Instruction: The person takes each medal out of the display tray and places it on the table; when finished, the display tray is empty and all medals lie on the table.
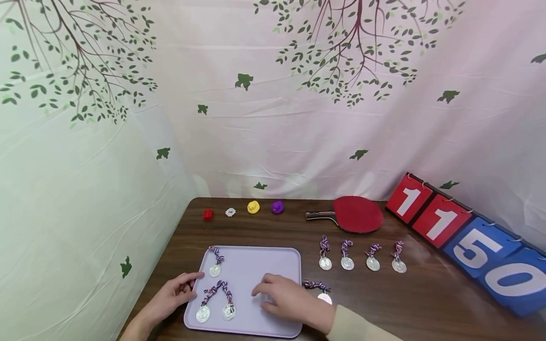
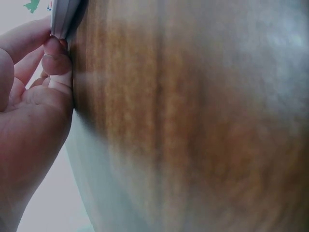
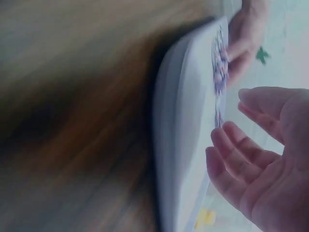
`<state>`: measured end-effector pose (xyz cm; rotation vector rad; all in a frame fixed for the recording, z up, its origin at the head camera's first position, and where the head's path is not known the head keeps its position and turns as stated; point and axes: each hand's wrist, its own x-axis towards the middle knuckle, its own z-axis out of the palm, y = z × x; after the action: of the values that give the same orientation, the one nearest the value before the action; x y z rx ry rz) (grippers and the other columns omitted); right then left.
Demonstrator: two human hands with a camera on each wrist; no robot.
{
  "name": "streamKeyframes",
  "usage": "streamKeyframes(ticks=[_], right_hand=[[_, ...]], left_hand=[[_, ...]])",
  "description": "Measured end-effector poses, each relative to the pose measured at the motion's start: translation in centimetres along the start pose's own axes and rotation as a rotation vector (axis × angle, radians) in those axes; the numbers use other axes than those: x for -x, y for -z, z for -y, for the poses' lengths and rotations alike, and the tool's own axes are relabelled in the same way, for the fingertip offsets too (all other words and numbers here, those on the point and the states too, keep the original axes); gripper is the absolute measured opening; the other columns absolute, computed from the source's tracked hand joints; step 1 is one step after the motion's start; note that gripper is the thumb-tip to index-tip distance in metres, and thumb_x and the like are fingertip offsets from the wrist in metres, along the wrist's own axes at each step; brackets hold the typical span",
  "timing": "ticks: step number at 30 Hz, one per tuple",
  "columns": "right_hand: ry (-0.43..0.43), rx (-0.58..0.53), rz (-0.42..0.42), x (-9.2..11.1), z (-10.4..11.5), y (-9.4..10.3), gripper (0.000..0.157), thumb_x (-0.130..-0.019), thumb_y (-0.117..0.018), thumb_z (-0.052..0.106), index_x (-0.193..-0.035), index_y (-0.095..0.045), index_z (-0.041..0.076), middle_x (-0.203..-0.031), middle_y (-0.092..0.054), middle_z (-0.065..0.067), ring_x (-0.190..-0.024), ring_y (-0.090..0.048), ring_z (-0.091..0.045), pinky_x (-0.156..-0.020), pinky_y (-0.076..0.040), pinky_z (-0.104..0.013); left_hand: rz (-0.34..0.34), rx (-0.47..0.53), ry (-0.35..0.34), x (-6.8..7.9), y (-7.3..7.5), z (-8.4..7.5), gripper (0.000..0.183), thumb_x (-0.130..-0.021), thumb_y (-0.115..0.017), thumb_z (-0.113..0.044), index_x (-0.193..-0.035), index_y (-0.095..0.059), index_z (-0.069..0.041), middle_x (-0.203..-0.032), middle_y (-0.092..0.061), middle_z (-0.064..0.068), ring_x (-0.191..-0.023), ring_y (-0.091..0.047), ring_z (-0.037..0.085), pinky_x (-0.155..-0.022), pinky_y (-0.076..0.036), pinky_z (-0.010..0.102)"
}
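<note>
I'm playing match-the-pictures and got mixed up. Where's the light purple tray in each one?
Head: the tray is at the bottom, a little left of the middle.
Left wrist: just a bit of the tray pokes in at the top left.
Right wrist: the tray looks tipped sideways, right of the middle.
Shared landmark: the left hand, at the tray's edge in all three.

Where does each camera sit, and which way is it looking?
Head: worn on the head, facing forward and down at the tray and medals; left hand, right hand and one sleeve show.
Left wrist: worn there, looking along the tabletop to the tray's edge; the left hand shows.
Right wrist: worn there, facing the tray's side; the right hand shows close, the left hand beyond.
Shared by head and right wrist: tray, both hands.
</note>
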<state>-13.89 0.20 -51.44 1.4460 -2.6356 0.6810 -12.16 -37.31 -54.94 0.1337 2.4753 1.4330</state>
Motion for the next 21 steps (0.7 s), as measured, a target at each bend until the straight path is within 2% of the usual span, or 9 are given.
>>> streamKeyframes(ticks=[6, 9, 15, 21], right_hand=[[0.02, 0.023, 0.092, -3.1, 2.4, -1.9, 0.036, -0.088, -0.068, 0.025, -0.123, -0.063, 0.031, -0.099, -0.055, 0.007, -0.079, -0.049, 0.0, -0.07, -0.042, -0.016], [0.018, 0.051, 0.133, -4.2, 3.2, -2.7, 0.037, -0.089, -0.067, 0.027, -0.124, -0.062, 0.033, -0.093, -0.054, 0.007, -0.072, -0.045, 0.0, -0.062, -0.038, -0.015], [0.008, 0.148, 0.152, -5.0, 4.2, -4.2, 0.032, -0.086, -0.068, 0.033, -0.118, -0.064, 0.037, -0.084, -0.051, 0.008, -0.068, -0.043, -0.003, -0.054, -0.033, -0.02], [-0.037, 0.154, 0.163, -5.4, 4.4, -4.8, 0.031, -0.084, -0.071, 0.036, -0.114, -0.064, 0.037, -0.086, -0.053, 0.009, -0.072, -0.048, -0.005, -0.055, -0.037, -0.024]], left_hand=[[0.005, 0.003, 0.011, 0.1, 0.0, -0.1, 0.043, -0.087, -0.069, -0.02, -0.129, -0.058, -0.016, -0.104, -0.049, 0.014, -0.086, -0.048, 0.016, -0.069, -0.042, 0.024], [0.007, -0.003, 0.012, 0.1, 0.0, -0.2, 0.043, -0.088, -0.068, -0.019, -0.13, -0.057, -0.016, -0.104, -0.049, 0.014, -0.085, -0.048, 0.016, -0.069, -0.042, 0.024], [0.013, -0.001, -0.002, 0.1, 0.0, -0.3, 0.043, -0.089, -0.067, -0.016, -0.13, -0.056, -0.013, -0.105, -0.049, 0.015, -0.083, -0.048, 0.013, -0.068, -0.043, 0.024], [0.015, 0.0, 0.005, 0.0, 0.0, -0.3, 0.043, -0.089, -0.067, -0.017, -0.13, -0.056, -0.013, -0.104, -0.048, 0.014, -0.083, -0.048, 0.014, -0.067, -0.042, 0.024]])
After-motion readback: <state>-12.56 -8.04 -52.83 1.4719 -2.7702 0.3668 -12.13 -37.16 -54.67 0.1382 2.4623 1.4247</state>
